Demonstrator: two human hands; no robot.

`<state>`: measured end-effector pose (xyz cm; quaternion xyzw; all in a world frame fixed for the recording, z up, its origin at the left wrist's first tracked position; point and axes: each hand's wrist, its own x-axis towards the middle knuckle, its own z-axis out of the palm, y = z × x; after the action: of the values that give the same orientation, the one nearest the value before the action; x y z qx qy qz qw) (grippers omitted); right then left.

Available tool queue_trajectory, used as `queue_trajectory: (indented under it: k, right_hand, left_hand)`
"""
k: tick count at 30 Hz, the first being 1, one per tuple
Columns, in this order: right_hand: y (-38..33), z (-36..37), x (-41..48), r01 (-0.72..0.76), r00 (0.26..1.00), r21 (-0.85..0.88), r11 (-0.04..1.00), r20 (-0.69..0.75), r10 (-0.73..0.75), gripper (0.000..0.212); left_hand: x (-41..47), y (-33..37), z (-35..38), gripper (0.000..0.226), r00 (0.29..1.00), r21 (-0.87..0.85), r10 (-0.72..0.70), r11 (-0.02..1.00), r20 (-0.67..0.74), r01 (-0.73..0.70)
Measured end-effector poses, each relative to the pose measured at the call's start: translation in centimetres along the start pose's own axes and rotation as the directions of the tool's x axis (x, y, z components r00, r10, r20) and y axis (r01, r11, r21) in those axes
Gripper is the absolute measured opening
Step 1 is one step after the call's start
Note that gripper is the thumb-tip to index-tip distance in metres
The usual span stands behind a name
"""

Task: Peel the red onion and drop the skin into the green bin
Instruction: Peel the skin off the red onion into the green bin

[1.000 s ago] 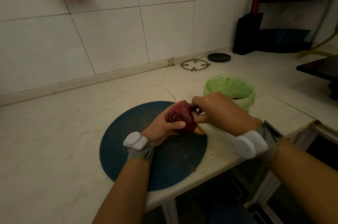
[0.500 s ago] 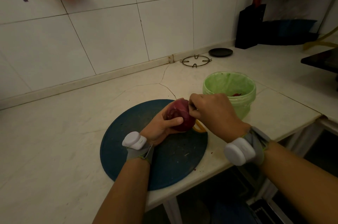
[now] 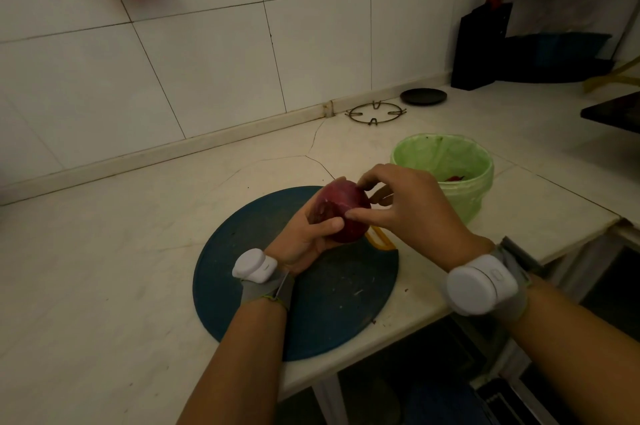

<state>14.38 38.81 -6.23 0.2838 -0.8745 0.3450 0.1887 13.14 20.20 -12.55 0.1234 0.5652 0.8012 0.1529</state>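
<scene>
Cupping the red onion (image 3: 343, 208) is the left hand (image 3: 300, 246).

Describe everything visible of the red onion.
The red onion is round and deep purple-red, with smooth, slightly glossy skin and a paler, streaked patch facing the camera. It is held over the round blue cutting board. The left hand cups it from below, thumb across its front. The right hand pinches at its right side with thumb and fingertips. Its underside is hidden.
</scene>
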Motion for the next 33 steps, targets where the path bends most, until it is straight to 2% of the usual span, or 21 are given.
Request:
queue_trajectory:
  k: [4, 8, 11, 20, 24, 28, 30, 33]
  right_hand:
    - [-0.2, -0.4, 0.1, 0.013, 0.999, -0.023, 1.000, 0.053, -0.012, 0.034]
    - [-0.5, -0.5, 0.4, 0.048, 0.985, -0.223, 0.974, 0.175, -0.008, 0.031]
    - [-0.7, -0.3, 0.6, 0.061, 0.972, -0.311, 0.949, 0.234, 0.014, 0.030]
    - [-1.1, -0.2, 0.5, 0.076, 0.958, -0.401, 0.913, 0.282, 0.044, 0.023]
    - [-0.2, -0.2, 0.2, 0.087, 0.979, -0.316, 0.945, 0.202, -0.023, 0.019]
    - [0.3, -0.6, -0.5, 0.012, 1.000, 0.076, 0.997, -0.004, -0.012, 0.010]
    - [0.2, -0.7, -0.7, -0.020, 0.998, 0.173, 0.985, -0.053, 0.029, 0.010]
    - [0.3, -0.6, -0.8, -0.049, 0.997, 0.247, 0.968, -0.042, 0.061, 0.009]
  left_hand:
    - [0.2, -0.1, -0.1, 0.098, 1.000, 0.032, -0.014, 0.999, -0.012, 0.014]
    - [0.3, -0.2, 0.0, 0.103, 0.999, 0.091, -0.034, 0.995, -0.020, 0.035]
    - [0.3, -0.3, 0.1, 0.103, 0.999, 0.110, -0.039, 0.993, -0.030, 0.042]
    - [0.1, -0.2, 0.6, 0.101, 0.998, 0.130, -0.043, 0.990, -0.048, 0.049]
    - [-0.5, 0.3, 1.2, 0.102, 0.996, 0.109, -0.054, 0.992, -0.077, 0.063]
    - [-1.8, 0.1, 1.7, 0.091, 0.993, -0.056, -0.060, 0.997, -0.099, 0.055]
    - [-2.4, -0.3, 2.4, 0.090, 0.991, -0.142, -0.057, 0.989, -0.122, 0.039]
    - [-2.8, -0.5, 3.4, 0.091, 0.982, -0.216, -0.060, 0.976, -0.178, 0.020]
